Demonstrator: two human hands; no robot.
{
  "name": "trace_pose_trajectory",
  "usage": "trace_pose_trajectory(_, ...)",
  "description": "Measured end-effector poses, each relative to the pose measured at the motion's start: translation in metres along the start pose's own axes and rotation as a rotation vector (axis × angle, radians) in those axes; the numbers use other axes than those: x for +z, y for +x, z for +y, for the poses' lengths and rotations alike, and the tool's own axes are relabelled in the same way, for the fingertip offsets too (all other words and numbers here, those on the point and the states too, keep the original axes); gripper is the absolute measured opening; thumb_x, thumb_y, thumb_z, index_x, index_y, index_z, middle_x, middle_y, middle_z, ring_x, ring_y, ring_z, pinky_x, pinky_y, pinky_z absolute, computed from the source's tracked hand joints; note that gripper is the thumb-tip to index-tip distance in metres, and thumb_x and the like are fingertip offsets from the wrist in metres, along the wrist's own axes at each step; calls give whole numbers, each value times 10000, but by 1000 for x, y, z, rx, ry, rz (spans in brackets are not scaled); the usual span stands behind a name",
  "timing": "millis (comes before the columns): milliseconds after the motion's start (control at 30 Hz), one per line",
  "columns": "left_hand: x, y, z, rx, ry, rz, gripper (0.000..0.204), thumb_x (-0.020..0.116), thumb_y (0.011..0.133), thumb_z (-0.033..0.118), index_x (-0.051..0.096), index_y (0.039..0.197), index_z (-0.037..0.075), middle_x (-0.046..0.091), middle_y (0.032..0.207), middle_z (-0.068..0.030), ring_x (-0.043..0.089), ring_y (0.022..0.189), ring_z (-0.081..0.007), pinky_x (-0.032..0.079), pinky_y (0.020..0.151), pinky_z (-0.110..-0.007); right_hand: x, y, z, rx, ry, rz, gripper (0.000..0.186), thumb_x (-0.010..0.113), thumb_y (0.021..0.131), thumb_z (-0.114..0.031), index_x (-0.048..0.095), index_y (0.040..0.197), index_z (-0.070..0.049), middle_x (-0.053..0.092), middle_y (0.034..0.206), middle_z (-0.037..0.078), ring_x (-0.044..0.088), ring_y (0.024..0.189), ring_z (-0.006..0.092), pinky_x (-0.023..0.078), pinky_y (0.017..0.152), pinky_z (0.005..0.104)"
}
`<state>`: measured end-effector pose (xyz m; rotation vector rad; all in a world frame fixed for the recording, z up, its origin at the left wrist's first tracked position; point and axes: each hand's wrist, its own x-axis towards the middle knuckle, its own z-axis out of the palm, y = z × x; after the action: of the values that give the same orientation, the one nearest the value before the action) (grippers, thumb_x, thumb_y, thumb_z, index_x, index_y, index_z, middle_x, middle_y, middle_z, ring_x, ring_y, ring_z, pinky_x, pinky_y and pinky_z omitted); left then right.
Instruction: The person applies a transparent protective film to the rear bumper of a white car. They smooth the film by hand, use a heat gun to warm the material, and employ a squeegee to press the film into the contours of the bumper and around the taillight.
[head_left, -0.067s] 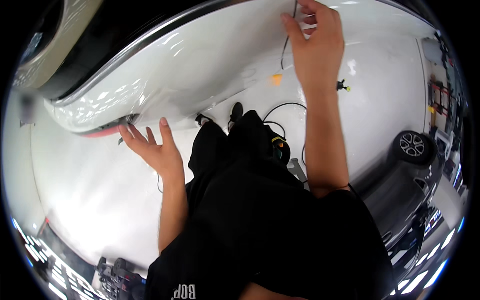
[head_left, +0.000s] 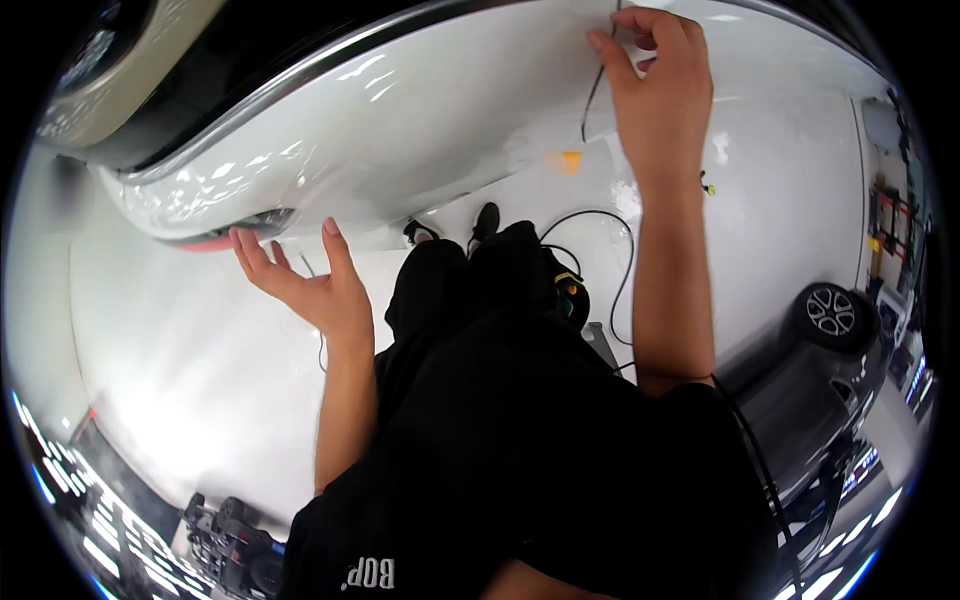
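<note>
A: Where's the thin black cord (head_left: 592,100) from the right hand (head_left: 660,95)?

B: It's in the hand already. The fingers are curled together near 12 o'clock in the view, pinching the cord's upper end against the white car body panel (head_left: 400,130). From that pinch the cord hangs toward 7 o'clock, a short dark line lying on the glossy surface.

A: So its long axis runs roughly up and down the panel?

B: Yes, nearly 12 to 6, leaning slightly left at the bottom. The free end stops just above a small orange tab (head_left: 567,160) on the panel.

A: And the left hand (head_left: 305,285)?

B: Well apart, out at 9 o'clock. Palm up, fingers spread wide, holding nothing, hovering just below the panel's lower edge near a red strip (head_left: 215,243).

A: Which hand is nearer the cord?

B: The right by far. A second black cable (head_left: 625,270) loops on the white floor (head_left: 180,380) beside the right forearm, toward 3 o'clock of the person's black shoes (head_left: 485,220).
</note>
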<state>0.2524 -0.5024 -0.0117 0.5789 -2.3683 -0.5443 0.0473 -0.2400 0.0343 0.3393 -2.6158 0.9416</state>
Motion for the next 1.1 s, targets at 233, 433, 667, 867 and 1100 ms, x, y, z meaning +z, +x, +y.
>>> trace_pose_trajectory(233, -8, 109, -14, 551, 19, -47, 455, 898, 745, 119, 759, 1178, 122, 676, 1192, -32, 600, 1036, -244, 508, 876, -365, -24, 0, -1, -290, 83, -183, 128, 759, 856, -84, 694, 961, -54, 692, 964, 74, 629, 963, 263, 493, 856, 394)
trace_pose_trajectory(433, -16, 130, 5, 637, 49, -116, 492, 899, 715, 180, 758, 1187, 169, 650, 1182, -16, 599, 1007, -230, 500, 878, -374, -40, -20, 21, -538, 189, -66, 178, 814, 725, 70, 708, 807, -48, 673, 909, 33, 604, 922, 243, 476, 813, 352)
trace_pose_trajectory(667, -14, 143, 6, 717, 36, -208, 280, 890, 725, 170, 765, 975, 153, 651, 1090, 3, 600, 942, -228, 471, 831, -383, -27, -14, 26, -479, 161, 60, 140, 822, 764, 22, 745, 851, -57, 696, 923, 33, 622, 930, 229, 492, 827, 345)
trace_pose_trajectory(867, 4, 147, -14, 653, -12, -65, 187, 883, 762, 178, 731, 861, 130, 632, 981, 26, 578, 870, -214, 437, 754, -371, -7, 4, 26, -79, 255, -30, 159, 803, 853, -110, 776, 1007, -78, 734, 986, 50, 655, 1000, 208, 510, 878, 311)
trace_pose_trajectory(1100, 20, 123, -20, 588, 32, 165, 280, 823, 872, 91, 709, 1125, 52, 617, 1259, -111, 540, 1161, -294, 445, 976, -395, 1, 15, 27, 199, 352, -16, 207, 809, 895, -141, 783, 1086, -65, 712, 964, 1, 593, 882, 109, 469, 809, 252)
